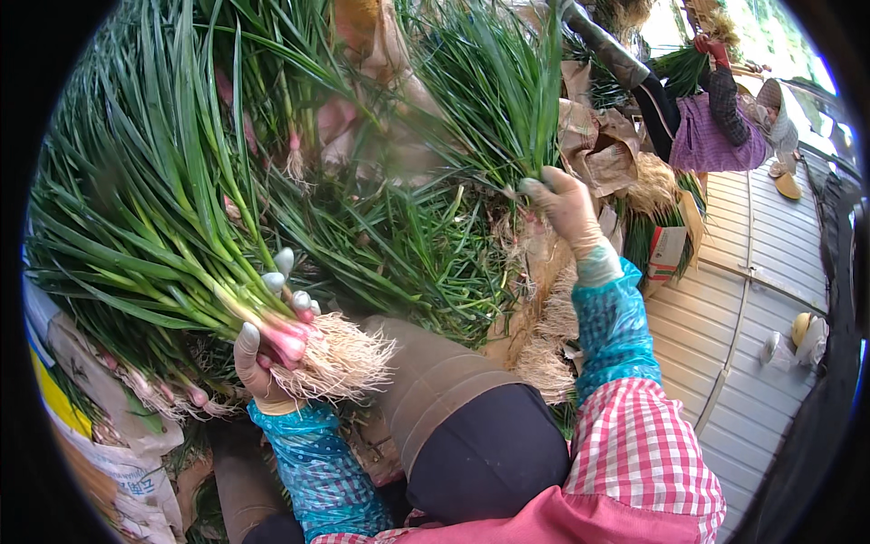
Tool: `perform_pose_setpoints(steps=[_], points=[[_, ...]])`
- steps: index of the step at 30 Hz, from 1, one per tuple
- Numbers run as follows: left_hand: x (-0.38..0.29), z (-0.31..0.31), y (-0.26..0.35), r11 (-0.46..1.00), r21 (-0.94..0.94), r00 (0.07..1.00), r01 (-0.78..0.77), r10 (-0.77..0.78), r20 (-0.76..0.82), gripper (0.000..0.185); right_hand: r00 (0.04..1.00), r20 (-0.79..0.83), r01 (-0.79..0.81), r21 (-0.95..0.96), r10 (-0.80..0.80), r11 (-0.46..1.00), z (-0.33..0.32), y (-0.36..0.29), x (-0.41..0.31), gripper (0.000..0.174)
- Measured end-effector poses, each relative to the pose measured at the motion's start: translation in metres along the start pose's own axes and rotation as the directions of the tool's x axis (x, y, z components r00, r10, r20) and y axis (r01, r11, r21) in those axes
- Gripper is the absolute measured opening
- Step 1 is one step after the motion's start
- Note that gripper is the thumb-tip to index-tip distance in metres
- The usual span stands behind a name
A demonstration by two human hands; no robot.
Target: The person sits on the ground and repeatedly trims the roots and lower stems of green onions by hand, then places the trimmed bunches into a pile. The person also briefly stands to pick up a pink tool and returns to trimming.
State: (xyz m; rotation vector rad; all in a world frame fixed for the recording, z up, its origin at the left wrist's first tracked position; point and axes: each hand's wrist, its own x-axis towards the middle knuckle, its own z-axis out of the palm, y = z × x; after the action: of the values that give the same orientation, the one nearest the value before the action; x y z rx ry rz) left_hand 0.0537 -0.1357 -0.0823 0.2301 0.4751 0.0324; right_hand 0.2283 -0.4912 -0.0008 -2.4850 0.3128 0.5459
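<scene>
In a pale glove, my left hand (pixel 258 374) is closed around a bunch of young green garlic (pixel 285 336). Its pink-white bulbs and pale, stringy roots (pixel 340 360) point towards me, while long green leaves fan out to the upper left. My right hand (pixel 567 207), also gloved, grips the lower stalks of a second leafy bunch (pixel 503 102). That bunch leans up and away; part of its base is hidden behind my fingers. Between my hands lies a heap of loose green leaves (pixel 421 251).
More garlic plants (pixel 177 387) lie at the lower left beside printed sacks (pixel 136 476). Root bundles (pixel 547 367) lie near my right knee. A carton-wrapped bunch (pixel 666 248) stands right, near ribbed metal sheeting (pixel 734 326). A person (pixel 720 132) works at the upper right, holding a bunch.
</scene>
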Motion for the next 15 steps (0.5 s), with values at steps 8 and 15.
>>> perform_pose_setpoints(steps=[8, 15], points=[[0.001, 0.002, 0.000, 0.996, 0.065, 0.998, 0.061, -0.061, -0.013, 0.078, 0.978, -0.132, 0.085, -0.463, -0.164, 0.882, 0.030, 0.056, 0.032, 0.039], [0.001, 0.002, -0.006, 0.972, -0.201, 0.992, 0.121, -0.112, 0.055, 0.063, 0.592, 0.771, -0.313, 0.489, -0.235, 0.814, 0.186, -0.156, -0.013, 0.035]])
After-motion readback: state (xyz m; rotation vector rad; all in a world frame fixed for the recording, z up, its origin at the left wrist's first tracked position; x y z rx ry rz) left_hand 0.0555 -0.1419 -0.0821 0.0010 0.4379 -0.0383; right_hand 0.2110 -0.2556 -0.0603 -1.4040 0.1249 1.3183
